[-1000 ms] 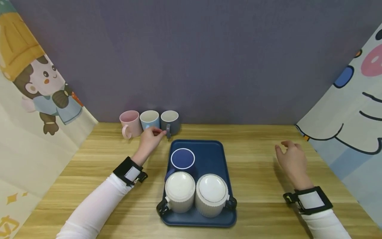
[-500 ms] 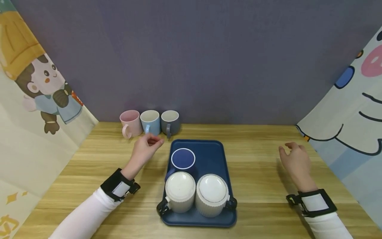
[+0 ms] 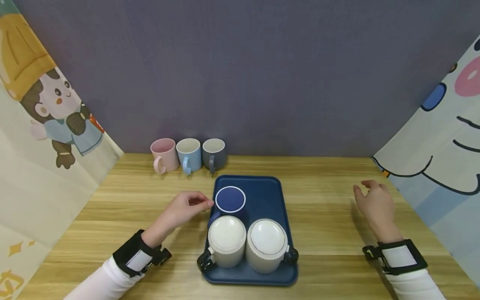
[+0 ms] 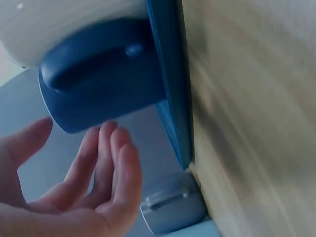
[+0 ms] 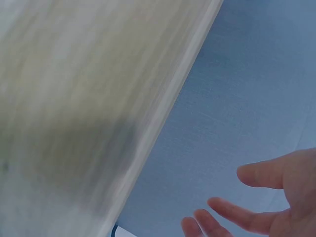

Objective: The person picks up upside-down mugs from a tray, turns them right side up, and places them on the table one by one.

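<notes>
My left hand (image 3: 183, 210) is beside the left edge of a dark blue tray (image 3: 262, 189), close to an upside-down navy mug (image 3: 230, 200). In the left wrist view its thumb and fingers are spread with a gap between them, and the navy mug (image 4: 103, 79) is just beyond the fingertips. Two upside-down cream ribbed mugs, a left one (image 3: 226, 237) and a right one (image 3: 266, 239), stand on the tray's near half with black handles outward. My right hand (image 3: 375, 208) hovers over the table's right side, loosely bent and holding nothing.
Along the back wall stand three upright mugs: a pink mug (image 3: 165, 156), a light blue mug (image 3: 190, 156) and a grey mug (image 3: 214, 156). The wooden table (image 3: 318, 216) ends at a dark grey wall (image 3: 240, 83). Printed curtains hang at both sides.
My left hand has drawn back from the light blue and grey mugs and come down toward the navy mug on the tray. My right hand has shifted slightly right and toward me.
</notes>
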`<state>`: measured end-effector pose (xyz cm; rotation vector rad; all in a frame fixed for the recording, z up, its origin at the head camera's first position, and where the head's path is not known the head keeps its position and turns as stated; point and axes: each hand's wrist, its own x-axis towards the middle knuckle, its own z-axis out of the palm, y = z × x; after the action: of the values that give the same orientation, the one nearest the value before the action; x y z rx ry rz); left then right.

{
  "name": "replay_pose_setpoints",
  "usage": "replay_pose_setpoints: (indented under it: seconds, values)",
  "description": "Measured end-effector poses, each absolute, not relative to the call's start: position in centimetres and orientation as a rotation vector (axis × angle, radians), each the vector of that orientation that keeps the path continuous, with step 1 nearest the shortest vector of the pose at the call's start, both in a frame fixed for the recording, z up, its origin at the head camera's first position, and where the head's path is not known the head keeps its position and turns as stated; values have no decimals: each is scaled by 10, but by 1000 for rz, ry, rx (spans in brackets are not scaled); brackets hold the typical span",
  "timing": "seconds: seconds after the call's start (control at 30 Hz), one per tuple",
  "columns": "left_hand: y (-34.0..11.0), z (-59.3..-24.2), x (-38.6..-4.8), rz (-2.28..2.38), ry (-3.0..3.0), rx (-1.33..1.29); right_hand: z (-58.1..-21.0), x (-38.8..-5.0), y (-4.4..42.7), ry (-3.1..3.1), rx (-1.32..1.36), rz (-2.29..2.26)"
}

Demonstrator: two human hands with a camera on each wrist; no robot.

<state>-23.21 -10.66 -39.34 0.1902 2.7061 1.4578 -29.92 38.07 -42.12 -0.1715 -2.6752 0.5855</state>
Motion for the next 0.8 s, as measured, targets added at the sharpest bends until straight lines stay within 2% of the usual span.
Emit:
replay_pose_setpoints:
  seconds: [0.5, 0.8]
  values:
    - [-96, -402, -217, 1589, 2302, 295, -421, -298, 381, -2650, -118, 577]
    - [-87, -399, -210, 1689, 2328, 220, -422, -299, 379, -2657, -124, 571]
